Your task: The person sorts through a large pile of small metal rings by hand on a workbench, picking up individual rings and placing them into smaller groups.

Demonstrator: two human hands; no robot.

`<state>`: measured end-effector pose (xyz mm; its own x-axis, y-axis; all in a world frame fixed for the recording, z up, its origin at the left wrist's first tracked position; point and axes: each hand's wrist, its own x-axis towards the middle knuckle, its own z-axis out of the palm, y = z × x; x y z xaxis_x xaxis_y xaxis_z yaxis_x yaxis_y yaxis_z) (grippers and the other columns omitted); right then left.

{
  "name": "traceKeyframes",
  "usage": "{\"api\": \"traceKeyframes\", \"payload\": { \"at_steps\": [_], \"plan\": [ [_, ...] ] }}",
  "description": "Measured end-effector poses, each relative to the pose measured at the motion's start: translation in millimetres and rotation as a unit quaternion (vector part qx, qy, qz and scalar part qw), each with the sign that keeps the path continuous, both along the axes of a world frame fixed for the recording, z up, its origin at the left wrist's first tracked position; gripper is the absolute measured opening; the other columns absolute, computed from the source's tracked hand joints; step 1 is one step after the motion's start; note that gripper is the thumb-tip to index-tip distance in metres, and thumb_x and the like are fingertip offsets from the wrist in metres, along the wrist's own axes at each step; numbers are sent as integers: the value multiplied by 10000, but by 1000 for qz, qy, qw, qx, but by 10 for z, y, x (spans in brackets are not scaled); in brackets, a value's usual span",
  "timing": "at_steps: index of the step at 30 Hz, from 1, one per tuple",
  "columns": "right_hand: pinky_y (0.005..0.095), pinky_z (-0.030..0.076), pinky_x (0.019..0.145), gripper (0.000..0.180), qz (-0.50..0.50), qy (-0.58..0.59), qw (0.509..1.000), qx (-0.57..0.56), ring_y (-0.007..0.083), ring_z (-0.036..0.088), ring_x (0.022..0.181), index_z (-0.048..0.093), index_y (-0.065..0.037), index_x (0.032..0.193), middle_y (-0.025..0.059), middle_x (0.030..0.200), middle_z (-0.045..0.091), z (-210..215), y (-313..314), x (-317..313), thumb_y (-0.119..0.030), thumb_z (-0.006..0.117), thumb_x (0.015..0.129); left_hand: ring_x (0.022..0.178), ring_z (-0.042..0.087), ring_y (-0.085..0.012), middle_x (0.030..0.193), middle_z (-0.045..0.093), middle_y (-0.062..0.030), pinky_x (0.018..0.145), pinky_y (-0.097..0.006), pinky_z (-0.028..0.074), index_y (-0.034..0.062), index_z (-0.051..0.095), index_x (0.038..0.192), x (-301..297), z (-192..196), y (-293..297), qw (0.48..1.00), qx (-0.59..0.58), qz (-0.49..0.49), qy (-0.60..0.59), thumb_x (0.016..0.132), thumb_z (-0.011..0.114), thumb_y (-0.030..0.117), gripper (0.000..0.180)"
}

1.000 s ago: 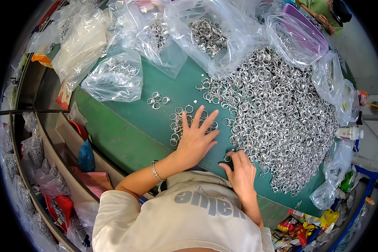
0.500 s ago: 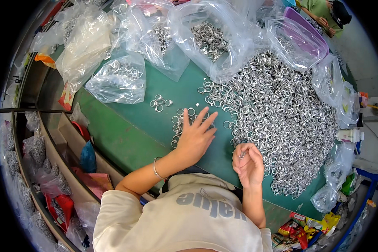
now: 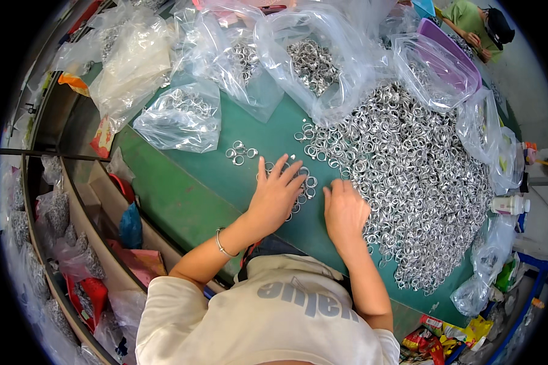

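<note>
Near the middle of the green table [image 3: 195, 185], a small group of rings [image 3: 310, 182] lies partly beneath our left hand [image 3: 274, 198], its fingers spread wide over them. At three o'clock from that hand, our right hand [image 3: 346, 213] keeps its fingers close together by the edge of a large heap of silvery rings [image 3: 426, 188]; we cannot tell whether they hold one. Toward ten o'clock from the small group we see a few rings [image 3: 242, 152] set apart. Farther out at ten sits a clear bag [image 3: 189, 137] of rings; at twelve, an open bag [image 3: 341, 45] holds more. Toward two o'clock we see a purple tub [image 3: 453, 45] and, beyond it, a person in green [image 3: 472, 24]; at three, past the heap, a white bottle [image 3: 510, 205].
</note>
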<state>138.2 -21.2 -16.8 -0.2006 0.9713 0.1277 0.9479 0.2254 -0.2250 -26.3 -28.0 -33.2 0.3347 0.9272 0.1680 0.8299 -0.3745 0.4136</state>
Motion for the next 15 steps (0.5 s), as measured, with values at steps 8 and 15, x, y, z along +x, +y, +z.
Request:
{"api": "traceKeyframes", "payload": {
  "at_steps": [8, 15],
  "plan": [
    [398, 493, 548, 182, 18, 101, 993, 61, 299, 619, 708, 597, -42, 952, 115, 810, 583, 84, 386, 43, -173, 634, 830, 1268, 378, -352, 1303, 455, -144, 1067, -540, 266, 57, 555, 1165, -8, 49, 117, 995, -22, -18, -96, 822, 605, 40, 347],
    [383, 513, 582, 270, 61, 31, 998, -4, 273, 625, 765, 598, -53, 1052, 110, 837, 582, 86, 338, -47, -168, 645, 812, 1177, 465, -337, 1281, 460, -138, 1006, -468, 365, 40, 551, 1160, -83, 2, 92, 993, -12, -63, -96, 787, 614, -4, 381]
  ]
}}
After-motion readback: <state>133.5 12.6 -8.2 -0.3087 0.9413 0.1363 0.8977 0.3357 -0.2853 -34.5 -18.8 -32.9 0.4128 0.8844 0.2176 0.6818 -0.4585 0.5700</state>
